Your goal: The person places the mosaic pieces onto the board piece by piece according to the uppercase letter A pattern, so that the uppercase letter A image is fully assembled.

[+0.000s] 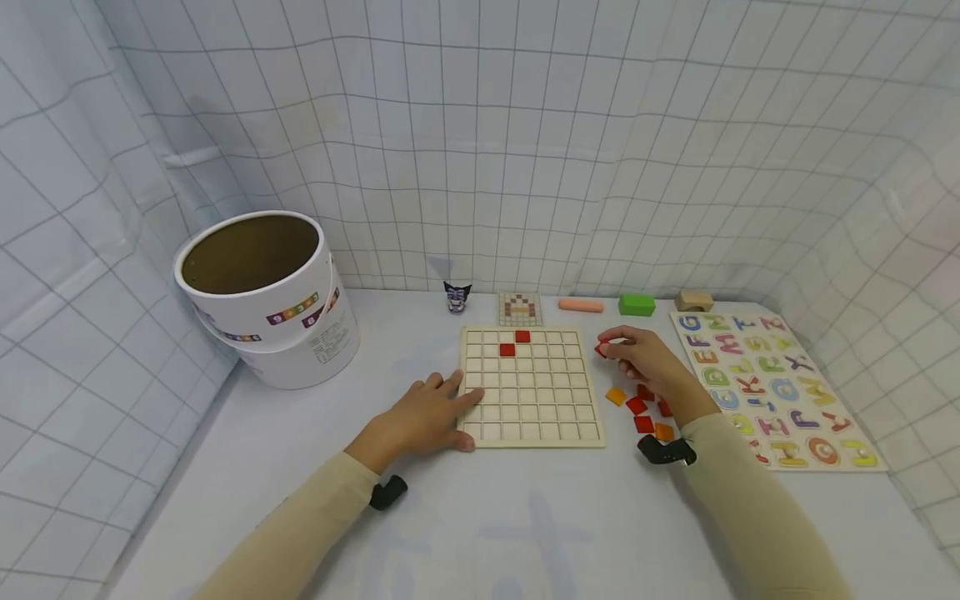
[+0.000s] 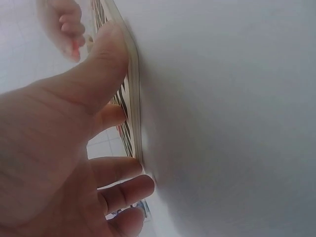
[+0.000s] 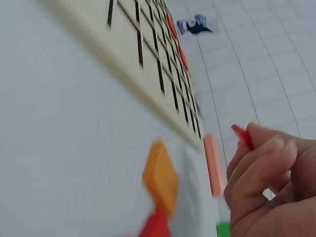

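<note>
A pale wooden grid board [image 1: 531, 400] lies flat on the table, with one red tile [image 1: 522, 337] in its top row and another red tile [image 1: 507, 350] just below and left. My left hand [image 1: 431, 414] rests at the board's left edge, fingers spread; in the left wrist view the thumb [image 2: 111, 49] lies along the board's edge. Right of the board, my right hand [image 1: 637, 360] pinches a red square tile [image 3: 242, 136] between thumb and fingertips, held above the table. Below that hand lie several loose red tiles [image 1: 637, 406] and orange tiles [image 1: 616, 396].
Behind the board are a small patterned card [image 1: 520, 309], a dark figurine [image 1: 457, 297], an orange stick [image 1: 581, 306], a green block [image 1: 637, 305] and a wooden block [image 1: 693, 301]. A white bucket [image 1: 330, 333] stands at left; an alphabet puzzle board [image 1: 806, 404] lies at right.
</note>
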`<state>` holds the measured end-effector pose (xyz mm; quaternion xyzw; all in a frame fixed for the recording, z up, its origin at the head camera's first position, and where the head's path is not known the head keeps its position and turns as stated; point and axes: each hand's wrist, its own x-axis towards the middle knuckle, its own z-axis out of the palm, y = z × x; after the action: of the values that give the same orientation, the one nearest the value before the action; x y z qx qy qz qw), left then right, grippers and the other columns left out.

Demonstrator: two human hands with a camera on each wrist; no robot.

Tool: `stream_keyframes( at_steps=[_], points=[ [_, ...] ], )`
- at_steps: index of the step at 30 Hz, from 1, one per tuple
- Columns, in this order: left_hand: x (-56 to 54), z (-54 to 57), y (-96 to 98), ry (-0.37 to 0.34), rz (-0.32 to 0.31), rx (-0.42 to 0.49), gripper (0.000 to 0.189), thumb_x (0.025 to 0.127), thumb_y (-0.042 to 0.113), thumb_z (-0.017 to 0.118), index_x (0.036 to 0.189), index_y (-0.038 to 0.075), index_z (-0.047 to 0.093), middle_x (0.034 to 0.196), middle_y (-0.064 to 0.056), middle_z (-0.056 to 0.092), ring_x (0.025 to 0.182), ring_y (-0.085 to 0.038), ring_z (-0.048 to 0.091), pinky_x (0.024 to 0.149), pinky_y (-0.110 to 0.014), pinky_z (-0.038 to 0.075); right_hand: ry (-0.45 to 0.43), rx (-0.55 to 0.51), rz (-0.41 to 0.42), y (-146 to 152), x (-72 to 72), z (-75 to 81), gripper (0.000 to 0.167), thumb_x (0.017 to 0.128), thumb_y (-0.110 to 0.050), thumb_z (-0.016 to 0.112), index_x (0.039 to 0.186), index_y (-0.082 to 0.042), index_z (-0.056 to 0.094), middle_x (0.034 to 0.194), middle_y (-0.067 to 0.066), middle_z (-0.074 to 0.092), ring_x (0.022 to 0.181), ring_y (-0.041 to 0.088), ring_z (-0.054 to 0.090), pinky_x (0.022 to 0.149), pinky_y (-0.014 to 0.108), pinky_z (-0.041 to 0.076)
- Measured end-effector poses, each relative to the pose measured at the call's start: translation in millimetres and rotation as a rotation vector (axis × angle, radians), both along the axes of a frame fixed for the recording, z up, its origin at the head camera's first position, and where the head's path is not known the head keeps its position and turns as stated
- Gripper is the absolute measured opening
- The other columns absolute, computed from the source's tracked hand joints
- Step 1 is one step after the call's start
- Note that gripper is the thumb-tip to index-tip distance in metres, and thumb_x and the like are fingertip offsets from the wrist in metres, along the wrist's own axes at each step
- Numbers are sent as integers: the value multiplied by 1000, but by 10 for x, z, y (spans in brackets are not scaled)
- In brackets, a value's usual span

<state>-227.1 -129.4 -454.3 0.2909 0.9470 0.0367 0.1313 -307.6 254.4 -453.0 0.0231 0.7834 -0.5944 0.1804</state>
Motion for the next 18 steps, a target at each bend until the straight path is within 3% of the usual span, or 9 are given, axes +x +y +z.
stream_keyframes(
  at_steps=[4, 8, 13, 18],
  points=[
    [0, 7, 1, 2, 4, -8, 85, 89, 63, 65, 159, 24, 39, 165, -22, 28, 141, -42, 38, 109, -60, 36, -37, -166, 29, -399, -102, 21, 50, 96, -20, 74, 138, -1, 55, 95, 7, 68, 60, 7, 56, 56, 18, 49],
    [-4, 11, 1, 6, 9, -10, 84, 88, 64, 65, 159, 25, 39, 165, -21, 29, 141, -42, 37, 109, -59, 36, -35, -204, 118, -873, -144, 25, 47, 96, -8, 71, 139, 1, 54, 96, 14, 73, 66, 11, 68, 61, 21, 55],
    [-8, 11, 7, 12, -8, -13, 84, 88, 65, 64, 158, 24, 40, 164, -22, 30, 141, -43, 38, 107, -59, 38, 47, -45, 243, -1379, -123, 4, 45, 93, -5, 71, 135, 3, 56, 95, 18, 72, 65, 16, 69, 62, 25, 57],
    [-4, 27, 11, 23, -11, -25, 83, 88, 65, 65, 157, 25, 41, 163, -22, 32, 140, -42, 39, 107, -60, 38, 191, 204, 277, -1641, -104, -19, 29, 90, -6, 75, 117, -3, 66, 85, 11, 67, 56, 15, 64, 55, 27, 55]
  ],
)
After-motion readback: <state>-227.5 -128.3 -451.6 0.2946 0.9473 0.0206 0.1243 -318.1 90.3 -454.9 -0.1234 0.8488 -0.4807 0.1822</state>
